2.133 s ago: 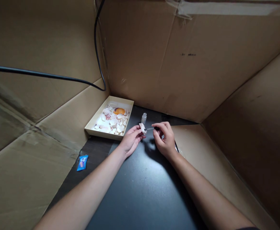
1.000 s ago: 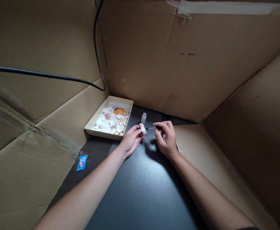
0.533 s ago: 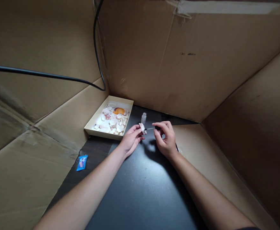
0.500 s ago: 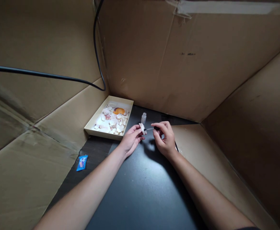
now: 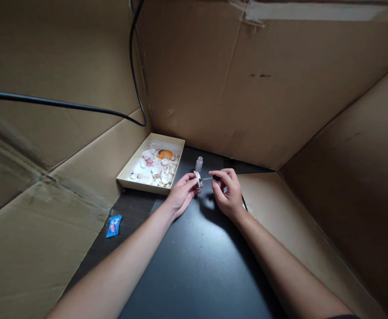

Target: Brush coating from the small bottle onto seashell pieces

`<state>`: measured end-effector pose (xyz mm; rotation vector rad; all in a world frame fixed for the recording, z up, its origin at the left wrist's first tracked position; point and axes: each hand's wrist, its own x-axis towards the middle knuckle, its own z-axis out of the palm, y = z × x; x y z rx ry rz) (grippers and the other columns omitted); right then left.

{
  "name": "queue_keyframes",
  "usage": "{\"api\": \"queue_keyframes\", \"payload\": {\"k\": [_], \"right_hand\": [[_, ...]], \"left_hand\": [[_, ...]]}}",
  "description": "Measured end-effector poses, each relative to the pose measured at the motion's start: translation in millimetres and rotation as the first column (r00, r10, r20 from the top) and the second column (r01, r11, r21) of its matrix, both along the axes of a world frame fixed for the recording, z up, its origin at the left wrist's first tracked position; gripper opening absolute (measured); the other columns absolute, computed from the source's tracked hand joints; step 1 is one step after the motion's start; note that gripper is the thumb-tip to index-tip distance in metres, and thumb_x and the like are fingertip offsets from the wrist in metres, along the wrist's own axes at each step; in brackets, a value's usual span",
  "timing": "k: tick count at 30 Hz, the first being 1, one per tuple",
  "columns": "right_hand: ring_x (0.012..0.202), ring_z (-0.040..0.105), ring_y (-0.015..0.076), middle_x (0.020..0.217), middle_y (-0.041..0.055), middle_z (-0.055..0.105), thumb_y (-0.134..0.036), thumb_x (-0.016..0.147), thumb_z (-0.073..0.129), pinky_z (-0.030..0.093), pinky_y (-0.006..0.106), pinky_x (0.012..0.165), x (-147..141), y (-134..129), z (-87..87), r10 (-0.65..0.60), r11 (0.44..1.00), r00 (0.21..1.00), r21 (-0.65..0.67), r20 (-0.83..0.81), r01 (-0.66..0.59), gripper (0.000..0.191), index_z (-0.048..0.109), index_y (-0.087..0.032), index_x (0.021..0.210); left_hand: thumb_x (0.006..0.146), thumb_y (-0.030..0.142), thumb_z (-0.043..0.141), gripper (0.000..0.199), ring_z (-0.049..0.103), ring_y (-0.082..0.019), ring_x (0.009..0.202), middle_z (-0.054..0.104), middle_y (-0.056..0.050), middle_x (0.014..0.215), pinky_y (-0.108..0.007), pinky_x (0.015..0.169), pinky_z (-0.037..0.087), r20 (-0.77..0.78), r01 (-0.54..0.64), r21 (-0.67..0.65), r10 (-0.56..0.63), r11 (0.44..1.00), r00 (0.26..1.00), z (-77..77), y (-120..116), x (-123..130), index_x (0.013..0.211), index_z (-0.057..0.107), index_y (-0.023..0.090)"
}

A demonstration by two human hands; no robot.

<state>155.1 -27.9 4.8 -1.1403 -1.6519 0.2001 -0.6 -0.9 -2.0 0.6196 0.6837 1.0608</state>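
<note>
Left hand: the left hand point(image 5: 181, 192) rests on the desk point(image 5: 194, 257), fingers closed around a small pale seashell point(image 5: 198, 177) pinched at the fingertips and raised slightly off the surface.
Right hand: the right hand point(image 5: 229, 193) is closed on a thin brush point(image 5: 210, 178) with a dark cap end, gripped between thumb and forefinger.
Key relation: the brush lies nearly level, its long axis running left to right; its tip points left and meets, or comes just beside, the right edge of the seashell. The shell sits directly to the left of the right hand, between the two hands, and the left hand is the nearer of the two to it.
Bottle: a small clear bottle point(image 5: 199, 164), uncapped, stands upright on the desk just behind the shell, apart from both hands.
Tray: a shallow cream box tray point(image 5: 127, 175) lies at the back left of the desk, just beside the left hand, holding loose seashells point(image 5: 157, 168), one of them orange point(image 5: 165, 154).
Packet: a small blue sachet point(image 5: 114, 225) lies flat on the cardboard at the desk's left edge, well apart from the hands.
Surround: cardboard walls point(image 5: 263, 88) enclose the desk on three sides; a black cable point(image 5: 81, 106) hangs across the left wall.
</note>
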Motion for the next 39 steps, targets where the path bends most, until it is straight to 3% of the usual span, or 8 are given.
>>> {"api": "queue_keyframes", "payload": {"k": [12,28,39], "right_hand": [[0.066,0.05,0.0113,0.094,0.0038,0.049,-0.02,0.089,0.053,0.048,0.03,0.066,-0.1,1.7,0.1,-0.031,1.0,1.0,0.006,-0.005,0.031,0.021,0.064,-0.022,0.107],[0.064,0.049,0.0108,0.093,0.0034,0.048,-0.018,0.087,0.053,0.047,0.029,0.063,0.6,2.2,-2.4,0.003,1.0,1.0,-0.01,0.014,-0.003,0.022,0.065,-0.022,0.106],[0.063,0.048,0.0103,0.092,0.0036,0.048,-0.019,0.088,0.054,0.047,0.03,0.063,-0.2,1.6,-1.2,-0.042,0.999,0.999,-0.01,0.003,0.042,0.021,0.065,-0.022,0.105]], "left_hand": [[0.072,0.02,0.073,0.019,0.052,-0.009,0.072,0.057,-0.001,0.076,-0.023,0.068,0.04,0.002,0.023,-0.003,-0.023,1.0,1.0,3.6,-1.7,-0.2,0.086,0.061,0.013],[0.073,0.014,0.062,0.013,0.052,-0.008,0.065,0.058,0.0,0.072,-0.022,0.062,0.041,-0.018,-0.023,-0.027,0.023,0.999,1.0,7.7,-3.5,2.3,0.086,0.059,0.013],[0.075,0.013,0.059,0.014,0.053,-0.009,0.064,0.06,-0.001,0.074,-0.022,0.06,0.042,-0.024,-0.055,-0.059,0.053,0.997,0.998,8.4,-2.9,3.3,0.088,0.061,0.011]]}}
